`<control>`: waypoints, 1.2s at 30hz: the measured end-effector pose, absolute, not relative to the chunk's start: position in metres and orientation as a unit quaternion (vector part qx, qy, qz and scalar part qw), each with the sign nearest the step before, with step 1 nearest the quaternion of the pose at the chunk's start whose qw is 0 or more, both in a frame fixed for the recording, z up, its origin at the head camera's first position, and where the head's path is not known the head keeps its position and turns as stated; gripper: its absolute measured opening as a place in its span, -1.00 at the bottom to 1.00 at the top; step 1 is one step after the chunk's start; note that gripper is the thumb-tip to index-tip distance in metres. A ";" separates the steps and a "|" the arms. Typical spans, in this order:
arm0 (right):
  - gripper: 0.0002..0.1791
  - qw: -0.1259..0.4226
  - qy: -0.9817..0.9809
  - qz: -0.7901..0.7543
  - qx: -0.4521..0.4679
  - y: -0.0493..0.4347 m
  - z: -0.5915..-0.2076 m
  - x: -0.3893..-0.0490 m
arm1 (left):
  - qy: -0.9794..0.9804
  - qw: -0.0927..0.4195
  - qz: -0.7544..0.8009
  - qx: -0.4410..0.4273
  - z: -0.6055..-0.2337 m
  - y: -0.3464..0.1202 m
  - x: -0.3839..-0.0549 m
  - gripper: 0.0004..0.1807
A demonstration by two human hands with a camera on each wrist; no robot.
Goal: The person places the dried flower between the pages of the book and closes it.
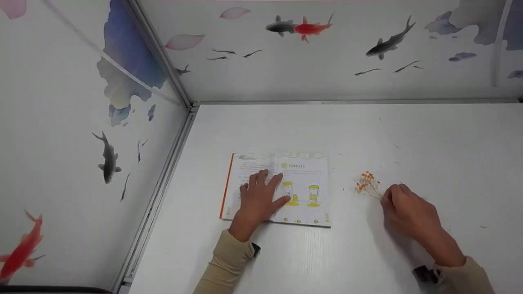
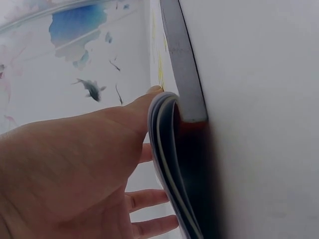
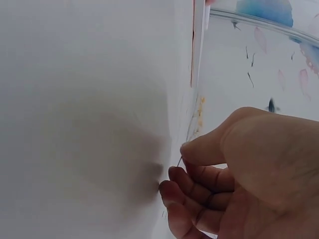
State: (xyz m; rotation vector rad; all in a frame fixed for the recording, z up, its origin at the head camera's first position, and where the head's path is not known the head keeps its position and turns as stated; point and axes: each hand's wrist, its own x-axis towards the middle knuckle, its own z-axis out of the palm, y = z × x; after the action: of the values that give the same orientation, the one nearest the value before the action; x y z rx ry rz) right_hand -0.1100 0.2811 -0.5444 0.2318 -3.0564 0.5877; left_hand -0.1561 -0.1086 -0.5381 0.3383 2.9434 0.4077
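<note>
An illustrated book [image 1: 302, 183] lies spread on the white table, with yellow cartoon figures on its right page. Across its middle my left hand [image 1: 259, 198] rests with fingers spread, pressing the pages. In the left wrist view the pages of the book [image 2: 167, 129] bulge in a curve by the thumb, and the left hand [image 2: 84, 164] lies against them. To the right of the book, my right hand [image 1: 410, 210] pinches the thin stem of a small sprig of orange dried flowers [image 1: 367, 183]. The right wrist view shows that stem between thumb and fingertips of the right hand [image 3: 239, 169].
Small dark stem bits [image 1: 396, 146] are scattered over the table [image 1: 286, 126], mostly right of the book. Wall panels [image 1: 310, 77] painted with fish stand at the back and left, meeting the table along metal rails [image 1: 159, 196].
</note>
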 end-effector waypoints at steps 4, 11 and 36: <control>-0.91 0.024 -0.978 0.192 0.083 0.272 -0.542 -0.114 | 0.982 0.080 0.133 0.108 -0.538 -0.108 -0.156 -0.21; -0.88 0.052 -0.974 0.197 0.096 0.250 -0.538 -0.125 | 0.982 0.084 0.128 0.108 -0.537 -0.107 -0.156 -0.20; -0.85 0.028 -0.969 0.208 0.128 0.157 -0.546 -0.157 | 0.980 0.092 0.138 0.106 -0.540 -0.110 -0.157 -0.17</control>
State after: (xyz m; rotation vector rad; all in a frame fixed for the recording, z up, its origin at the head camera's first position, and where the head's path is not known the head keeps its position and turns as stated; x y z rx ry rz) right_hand -0.1570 0.1569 -0.5458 0.3954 -2.9913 0.6412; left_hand -0.1572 -0.1104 -0.5403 0.3160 2.9121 0.4089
